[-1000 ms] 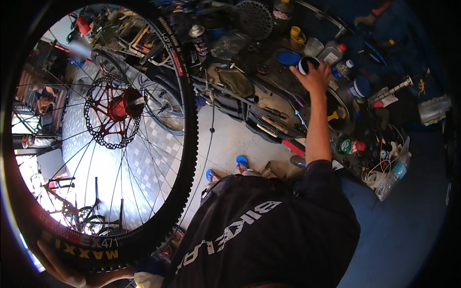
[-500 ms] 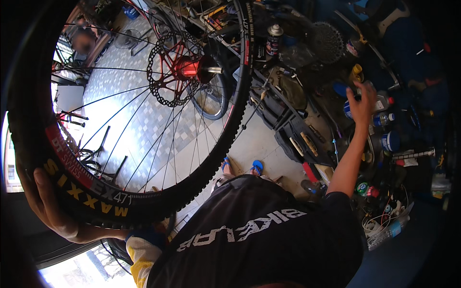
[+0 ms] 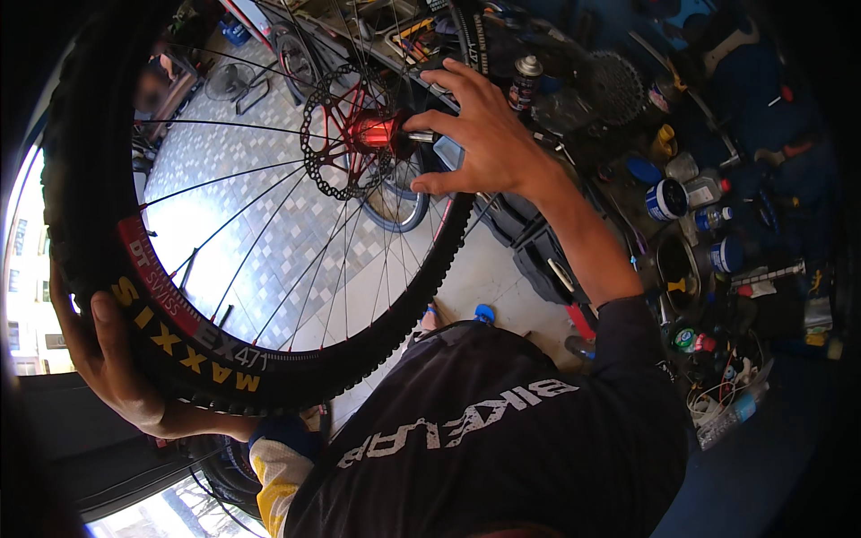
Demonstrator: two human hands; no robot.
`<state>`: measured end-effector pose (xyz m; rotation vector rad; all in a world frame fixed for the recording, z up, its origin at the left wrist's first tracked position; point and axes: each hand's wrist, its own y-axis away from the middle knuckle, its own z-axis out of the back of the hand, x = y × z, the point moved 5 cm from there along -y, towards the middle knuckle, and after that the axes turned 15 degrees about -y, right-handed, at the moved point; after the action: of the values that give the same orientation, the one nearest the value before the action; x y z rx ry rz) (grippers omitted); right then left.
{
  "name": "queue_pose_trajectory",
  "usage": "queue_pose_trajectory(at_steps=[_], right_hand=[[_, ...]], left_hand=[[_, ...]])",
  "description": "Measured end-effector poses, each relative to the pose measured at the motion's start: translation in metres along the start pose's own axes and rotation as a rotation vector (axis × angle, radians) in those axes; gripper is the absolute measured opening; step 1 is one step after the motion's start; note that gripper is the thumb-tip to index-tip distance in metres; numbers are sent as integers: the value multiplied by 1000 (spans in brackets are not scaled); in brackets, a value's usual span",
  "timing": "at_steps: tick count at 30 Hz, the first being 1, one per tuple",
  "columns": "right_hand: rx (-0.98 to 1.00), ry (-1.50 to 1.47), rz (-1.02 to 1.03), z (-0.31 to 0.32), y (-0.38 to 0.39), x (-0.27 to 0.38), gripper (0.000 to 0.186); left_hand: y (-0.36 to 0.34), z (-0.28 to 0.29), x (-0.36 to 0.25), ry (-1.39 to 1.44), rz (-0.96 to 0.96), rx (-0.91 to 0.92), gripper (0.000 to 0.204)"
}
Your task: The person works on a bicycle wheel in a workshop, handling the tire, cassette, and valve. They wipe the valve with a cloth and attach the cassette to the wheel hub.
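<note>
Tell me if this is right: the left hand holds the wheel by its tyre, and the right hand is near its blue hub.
Not quite: the head view shows the hub is red. The left hand does hold the wheel by its tyre, with the right hand near the hub.

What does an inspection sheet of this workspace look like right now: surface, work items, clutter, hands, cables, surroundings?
Surface: bench at right, dark and crowded.
Work items: wheel, with rotor and red hub fitted; its top is out of frame.
Clutter: spray can, cassette, blue lid, tubs and bottles.
Left hand: grips the wheel's lower left edge.
Right hand: fingers spread near the axle end; contact unclear.
Cables: pale cords tangled at lower right; on the wheel, nothing seen.
Surroundings: tiled floor beyond the spokes, glaring in places; blue sandal below.
</note>
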<state>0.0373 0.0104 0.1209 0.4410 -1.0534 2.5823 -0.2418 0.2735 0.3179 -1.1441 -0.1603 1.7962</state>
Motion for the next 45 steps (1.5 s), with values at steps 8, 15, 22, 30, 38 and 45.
queue_pose_trajectory(at_steps=[8, 15, 22, 30, 38, 45], right_hand=[[37, 115, 1, 9, 1, 23, 69], [18, 217, 89, 12, -11, 37, 69], [52, 154, 12, 16, -10, 33, 67], [58, -470, -316, -36, 0, -11, 74], [-145, -1312, -515, -76, 43, -1, 79], [-215, 73, -49, -10, 10, 57, 71]], left_hand=[[-7, 16, 25, -24, 30, 12, 63], [-9, 17, 26, 29, 34, -24, 63], [-14, 26, 34, -102, 48, -100, 68], [-15, 23, 38, -36, 55, -71, 68], [-22, 32, 58, -187, -206, -155, 68], [-13, 30, 53, -49, -86, -115, 40]])
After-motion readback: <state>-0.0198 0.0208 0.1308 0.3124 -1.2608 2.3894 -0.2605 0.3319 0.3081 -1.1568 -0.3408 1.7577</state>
